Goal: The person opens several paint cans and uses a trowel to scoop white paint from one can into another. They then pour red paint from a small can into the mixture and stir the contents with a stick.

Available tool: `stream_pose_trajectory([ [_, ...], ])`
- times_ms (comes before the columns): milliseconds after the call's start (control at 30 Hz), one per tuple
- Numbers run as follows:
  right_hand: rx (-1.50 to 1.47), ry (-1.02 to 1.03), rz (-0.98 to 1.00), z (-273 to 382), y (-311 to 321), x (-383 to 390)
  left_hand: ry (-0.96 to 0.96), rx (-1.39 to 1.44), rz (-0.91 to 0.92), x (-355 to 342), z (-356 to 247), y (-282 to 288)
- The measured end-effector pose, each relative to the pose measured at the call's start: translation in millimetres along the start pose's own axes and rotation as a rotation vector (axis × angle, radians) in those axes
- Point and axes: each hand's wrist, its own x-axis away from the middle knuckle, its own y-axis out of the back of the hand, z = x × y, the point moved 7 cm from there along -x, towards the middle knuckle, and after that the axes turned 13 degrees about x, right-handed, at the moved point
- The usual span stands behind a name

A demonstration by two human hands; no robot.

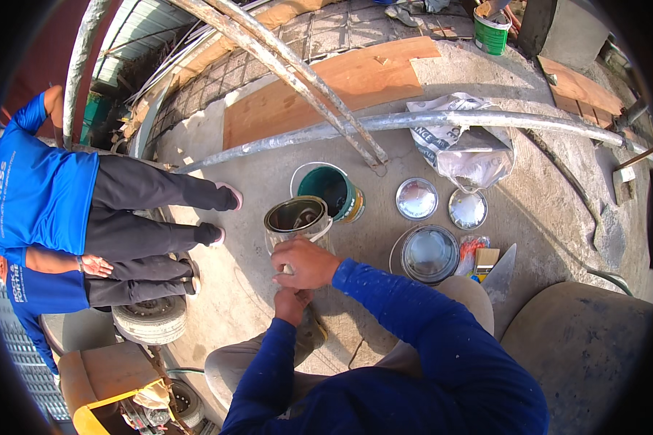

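My right hand [305, 262] is closed, fingers curled, just in front of an open metal paint can [276, 238]. A small pale bit shows at its fingers, too little to name. My left hand [292, 304] is close below it, also closed, and what it holds, if anything, is hidden. The can has a pale handle and a dark inside with something greyish in it. Right behind the can stands a green-lined bucket [357, 206] with its wire handle raised. To the right is another round can [429, 254] with a shiny top.
Two round metal lids [416, 198] lie on the concrete, near a paintbrush [486, 261] and a trowel-like blade [502, 270]. A metal pipe [500, 118] crosses behind, by a crumpled sack [457, 141]. Two people in blue shirts [40, 192] stand at the left, near a wheel [152, 322].
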Motion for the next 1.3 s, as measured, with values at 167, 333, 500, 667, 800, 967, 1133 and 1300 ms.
stream_pose_trajectory([
  [167,0.053,0.016,-0.024,2.4,1.7,1.0,-0.001,-0.017,0.009,0.5,5.3,-5.3],
  [333,0.079,0.009,-0.004,4.4,2.0,2.0,0.051,0.049,-0.003,-2.4,10.3,-5.8],
  [500,0.09,-0.002,0.019,6.0,1.0,2.3,0.072,0.081,-0.012,-1.5,12.1,-6.4],
  [667,0.118,0.001,0.021,7.4,0.3,4.6,0.078,0.085,-0.012,6.0,6.1,-20.9],
  [800,0.14,0.008,0.033,10.5,5.2,3.2,0.046,0.035,0.013,2.5,2.7,-20.6],
  [967,0.176,0.037,-0.022,6.0,-1.3,8.6,0.048,0.041,0.019,0.6,9.3,-18.7],
  [1133,0.177,0.039,-0.041,10.0,2.9,10.8,0.032,-0.032,0.075,-8.7,13.7,-5.7],
  [1300,0.186,0.021,-0.024,7.5,1.1,9.7,0.062,0.058,0.014,-4.9,12.4,-14.7],
])
